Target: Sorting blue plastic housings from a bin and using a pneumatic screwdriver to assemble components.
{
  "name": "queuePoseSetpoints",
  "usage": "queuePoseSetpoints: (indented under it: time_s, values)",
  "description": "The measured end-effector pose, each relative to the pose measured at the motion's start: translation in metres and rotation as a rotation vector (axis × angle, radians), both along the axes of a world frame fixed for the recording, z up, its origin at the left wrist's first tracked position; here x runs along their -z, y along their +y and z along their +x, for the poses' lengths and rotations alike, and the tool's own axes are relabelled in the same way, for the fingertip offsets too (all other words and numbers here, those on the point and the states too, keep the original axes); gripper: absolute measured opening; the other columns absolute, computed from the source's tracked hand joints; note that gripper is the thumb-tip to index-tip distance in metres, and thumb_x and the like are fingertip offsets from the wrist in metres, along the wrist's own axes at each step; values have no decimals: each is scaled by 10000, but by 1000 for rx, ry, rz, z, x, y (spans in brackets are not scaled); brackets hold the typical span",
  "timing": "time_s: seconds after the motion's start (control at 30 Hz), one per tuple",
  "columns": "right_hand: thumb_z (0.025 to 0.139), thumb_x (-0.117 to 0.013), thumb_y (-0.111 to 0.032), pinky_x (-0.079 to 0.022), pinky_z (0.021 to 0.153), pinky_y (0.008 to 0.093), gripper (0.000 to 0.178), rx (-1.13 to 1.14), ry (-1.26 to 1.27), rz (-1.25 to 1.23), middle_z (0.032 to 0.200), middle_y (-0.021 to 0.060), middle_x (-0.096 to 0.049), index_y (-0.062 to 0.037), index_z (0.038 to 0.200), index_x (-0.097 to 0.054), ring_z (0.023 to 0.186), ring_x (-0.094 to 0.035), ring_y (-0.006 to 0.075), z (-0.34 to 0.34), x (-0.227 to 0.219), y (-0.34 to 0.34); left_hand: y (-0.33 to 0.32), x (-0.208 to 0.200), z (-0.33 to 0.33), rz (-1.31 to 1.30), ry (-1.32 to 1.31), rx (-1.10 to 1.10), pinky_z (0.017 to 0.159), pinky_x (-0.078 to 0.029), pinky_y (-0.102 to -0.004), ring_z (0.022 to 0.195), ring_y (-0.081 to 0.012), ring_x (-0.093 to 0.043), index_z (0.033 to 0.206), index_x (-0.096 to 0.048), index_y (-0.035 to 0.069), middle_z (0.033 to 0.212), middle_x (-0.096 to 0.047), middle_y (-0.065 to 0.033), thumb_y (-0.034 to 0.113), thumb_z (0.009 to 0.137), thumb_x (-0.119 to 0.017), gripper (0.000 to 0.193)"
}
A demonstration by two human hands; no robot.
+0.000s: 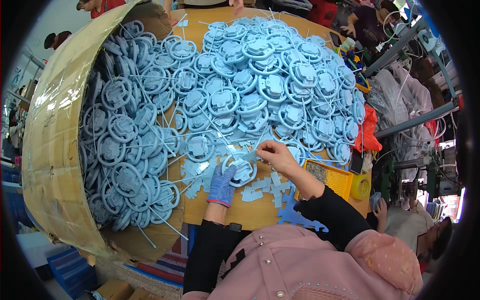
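Note:
A blue knitted glove covers my left hand, which grips the near left side of a light-blue plastic ring part shaped like a small steering wheel. My bare right hand pinches the edge of a small flat light-blue piece just over that ring. Whether the piece touches the ring I cannot tell. Loose flat light-blue pieces lie to the right of my left hand. Beyond both hands rises a big heap of similar ring parts, many with thin sticks or cords poking out.
At the left a tipped cardboard box spills more rings onto the wooden table. Right of my hands are a yellow tray of small metal bits, a tape roll, a blue foam mat and a red bag. Other people work nearby.

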State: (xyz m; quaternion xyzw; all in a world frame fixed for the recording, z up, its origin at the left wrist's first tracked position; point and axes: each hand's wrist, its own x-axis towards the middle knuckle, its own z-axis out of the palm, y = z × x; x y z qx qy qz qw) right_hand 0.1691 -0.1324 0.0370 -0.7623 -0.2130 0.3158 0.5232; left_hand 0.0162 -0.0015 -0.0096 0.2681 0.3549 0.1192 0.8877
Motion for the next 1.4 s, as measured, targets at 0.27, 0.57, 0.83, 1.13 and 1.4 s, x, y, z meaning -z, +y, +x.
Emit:
queuePoseSetpoints:
  time_s: [0.27, 0.57, 0.83, 1.13, 1.4]
  values:
    - [860, -665, -131, -465, 577, 240, 141, 110, 475, 82, 741, 18, -602, -10, 919, -625, 627, -563, 91, -13, -35, -20, -16, -11, 1, -66, -87, -47, 878, -532, -442, 1071, -291, -584, 1325, -354, 69, 1214, -519, -166, 30, 887, -556, 484]
    - [840, -696, -207, -450, 573, 248, 306, 74, 89, -119, 762, 22, -599, 15, 998, -559, 641, -552, 93, -30, -3, -39, -41, -17, 14, 115, -32, 95, 820, -541, -340, 1017, -209, -586, 1328, -341, 37, 1170, -534, -124, -36, 826, -601, 570]
    - [898, -633, -298, -444, 736, 246, 452, 174, 381, 232, 975, 43, -611, 36, 1171, -499, 850, -545, 90, -33, 9, -40, -42, -46, 33, 682, -55, 196, 805, -523, -297, 981, -177, -586, 1239, -395, -14, 1126, -552, -119, 106, 709, -800, 678]
    - [891, -648, -246, -441, 819, 256, 452, 126, 288, 364, 1050, 53, -573, 35, 1199, -475, 920, -533, 107, -9, -20, 7, 1, -74, 63, 715, -91, 65, 754, -518, -291, 906, -155, -606, 1163, -511, 2, 1054, -606, -90, 177, 669, -840, 618]
    - [846, -692, -170, -454, 822, 259, 380, 189, 485, 351, 1021, 31, -596, -4, 1132, -503, 912, -567, 106, 3, -21, 13, 16, -79, 74, 720, -61, 238, 785, -516, -300, 925, -167, -610, 1200, -479, -9, 1099, -592, -108, 204, 722, -807, 618]
